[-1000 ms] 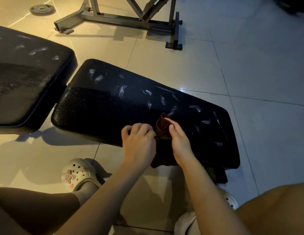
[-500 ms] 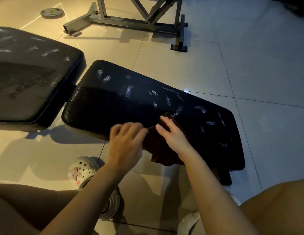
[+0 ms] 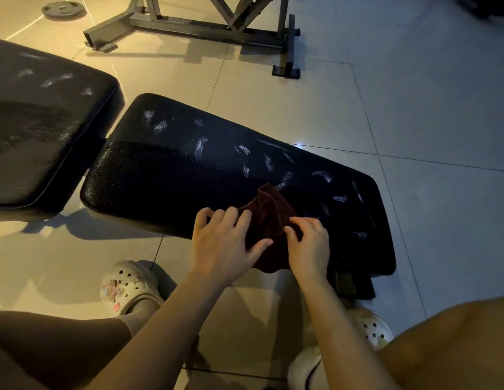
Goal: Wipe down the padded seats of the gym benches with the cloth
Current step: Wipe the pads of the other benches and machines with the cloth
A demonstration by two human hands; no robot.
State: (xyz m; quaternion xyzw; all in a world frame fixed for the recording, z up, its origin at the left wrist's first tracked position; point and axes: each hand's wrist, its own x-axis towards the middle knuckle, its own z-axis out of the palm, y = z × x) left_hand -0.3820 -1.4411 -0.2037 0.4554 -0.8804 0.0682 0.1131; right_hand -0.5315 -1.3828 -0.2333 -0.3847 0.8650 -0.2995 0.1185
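Lying between left hand [image 3: 222,243] and right hand [image 3: 310,244], cloth [image 3: 269,218], seemingly pinched

dark red cloth [image 3: 269,220], crumpled, draped over near edge of black padded seat [image 3: 189,175] marked with whitish smears; second black padded seat [image 3: 42,136], likewise smeared, just beside it at left.

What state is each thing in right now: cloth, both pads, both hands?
Cloth: bunched on the near pad's front edge.
Near pad: white smears unwiped.
Far pad: white smears too.
Left hand: fingers spread on the cloth.
Right hand: pinching the cloth.
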